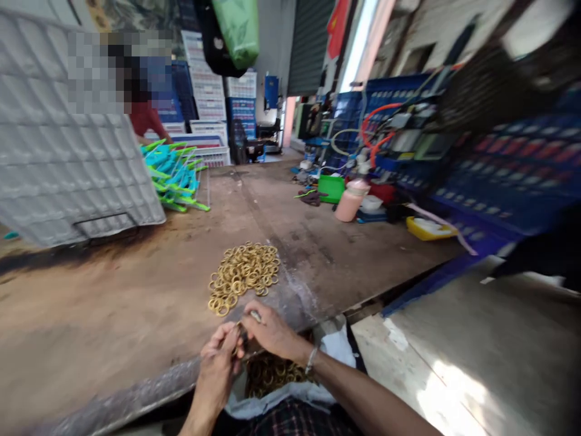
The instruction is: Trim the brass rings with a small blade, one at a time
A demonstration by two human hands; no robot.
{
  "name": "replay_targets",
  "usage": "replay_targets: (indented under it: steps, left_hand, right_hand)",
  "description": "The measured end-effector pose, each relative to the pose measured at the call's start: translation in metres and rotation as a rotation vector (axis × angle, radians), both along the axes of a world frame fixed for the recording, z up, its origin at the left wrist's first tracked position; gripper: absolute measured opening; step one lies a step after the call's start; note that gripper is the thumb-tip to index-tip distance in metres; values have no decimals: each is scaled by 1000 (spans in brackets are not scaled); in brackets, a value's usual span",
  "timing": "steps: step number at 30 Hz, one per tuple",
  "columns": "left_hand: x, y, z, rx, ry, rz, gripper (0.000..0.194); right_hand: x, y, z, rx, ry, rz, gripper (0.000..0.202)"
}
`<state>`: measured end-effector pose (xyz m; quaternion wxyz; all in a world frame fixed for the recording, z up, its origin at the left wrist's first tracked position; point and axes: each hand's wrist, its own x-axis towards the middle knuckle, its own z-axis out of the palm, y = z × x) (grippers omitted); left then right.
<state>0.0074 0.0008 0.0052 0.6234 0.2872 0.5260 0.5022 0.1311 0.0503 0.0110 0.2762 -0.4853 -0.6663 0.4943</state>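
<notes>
My left hand (pixel 221 351) is closed in a pinch at the table's near edge, with a gold-coloured ring (pixel 238 327) partly showing between thumb and fingers. Right against it, my right hand (pixel 270 330) is curled round a small pale-ended object (pixel 256 316), whose kind I cannot make out. The fingertips of both hands meet at the ring. Just beyond them, a loose pile of gold-coloured rings (pixel 247 266) lies on the brown tabletop (pixel 318 254). Below my hands, more brassy rings (pixel 276 372) fill a container lined with white material (pixel 336 348) at my lap, partly covered by my right forearm.
A ribbed grey-white panel (pixel 72 139) stands at left. Behind it are green-and-blue plastic pieces (pixel 175 172) and a person in a red top (pixel 147 118). At right are a pink bottle (pixel 349 201), green box (pixel 331 188), yellow tray (pixel 429 229) and blue crates (pixel 521 163).
</notes>
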Motion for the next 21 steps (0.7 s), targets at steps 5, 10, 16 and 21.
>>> replay_targets:
  steps: [5, 10, 16, 21]
  left_hand:
    - [-5, 10, -8, 38, 147, -74, 36]
    - [-2, 21, -10, -38, -53, -161, 37]
    - [6, 23, -3, -11, -70, -163, 32]
    - [6, 21, 1, 80, -45, -182, 28]
  right_hand:
    - [2, 11, -1, -87, 10, -11, 21]
    - [4, 14, -2, 77, -76, -89, 13]
    - [10, 11, 11, 147, -86, -60, 11]
    - [11, 12, 15, 104, 9, -40, 13]
